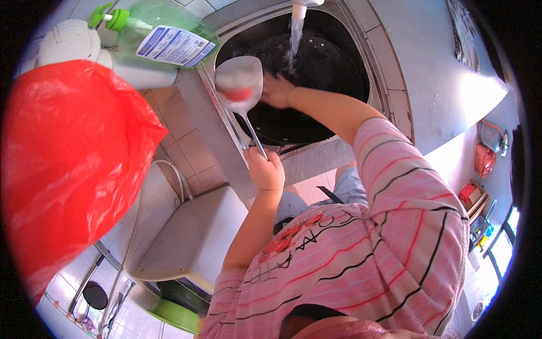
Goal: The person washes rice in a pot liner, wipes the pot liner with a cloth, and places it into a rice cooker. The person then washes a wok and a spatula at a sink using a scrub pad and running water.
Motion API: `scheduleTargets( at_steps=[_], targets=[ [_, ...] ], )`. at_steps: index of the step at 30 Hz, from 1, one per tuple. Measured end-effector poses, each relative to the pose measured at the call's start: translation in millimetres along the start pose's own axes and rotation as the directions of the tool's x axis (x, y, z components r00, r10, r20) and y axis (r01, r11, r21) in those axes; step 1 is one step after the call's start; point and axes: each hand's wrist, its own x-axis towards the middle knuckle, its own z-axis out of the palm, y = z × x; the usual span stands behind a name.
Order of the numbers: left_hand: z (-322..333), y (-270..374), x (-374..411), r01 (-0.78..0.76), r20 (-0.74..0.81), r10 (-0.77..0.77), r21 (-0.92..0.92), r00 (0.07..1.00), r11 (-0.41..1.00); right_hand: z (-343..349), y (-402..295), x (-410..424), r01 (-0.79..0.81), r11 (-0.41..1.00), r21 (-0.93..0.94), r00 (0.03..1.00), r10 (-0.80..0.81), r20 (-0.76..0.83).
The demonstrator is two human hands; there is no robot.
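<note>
My left hand [266, 169] grips the handle of a metal wok spatula [239, 80], its broad blade raised over the left rim of the sink [383, 68]. Just right of the blade is my right hand [277, 90], over the dark round pan [313, 114] in the sink; its fingers are partly hidden behind the blade, so whether they touch it or hold anything cannot be told. Water [295, 40] runs from the white tap [300, 9] down into the pan.
A green pump bottle [169, 38] leans over the counter at the sink's upper left, beside white dishes [70, 40]. A large red plastic bag [80, 156] fills the left side. Below it stands a white appliance [190, 233]. A grey countertop [436, 76] lies to the right.
</note>
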Motion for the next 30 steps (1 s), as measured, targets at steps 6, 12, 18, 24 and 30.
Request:
scheduleTargets(
  at_steps=[6,12,18,24,30],
  targets=[
    [0,-1,4,0.063,0.007,-0.063,0.002,0.998,0.998,-45,-3,-105,0.177,0.977,0.122,0.939,-0.205,0.278],
    [7,-2,12,0.047,-0.070,-0.072,-0.309,0.995,0.950,-67,55,-138,-0.250,0.949,-0.190,0.949,0.279,0.149],
    [-46,108,15,0.244,0.128,-0.228,-0.756,0.965,0.608,-118,34,-222,-0.118,0.921,0.372,0.872,0.275,-0.405],
    [-95,207,55,0.108,0.055,-0.144,-0.916,0.988,0.387,-132,16,-274,-0.002,0.853,0.523,0.753,0.345,-0.561],
    [-135,251,74,0.029,-0.005,-0.087,-0.924,0.996,0.382,-123,4,-317,0.105,0.742,0.662,0.663,0.444,-0.603]
  ],
)
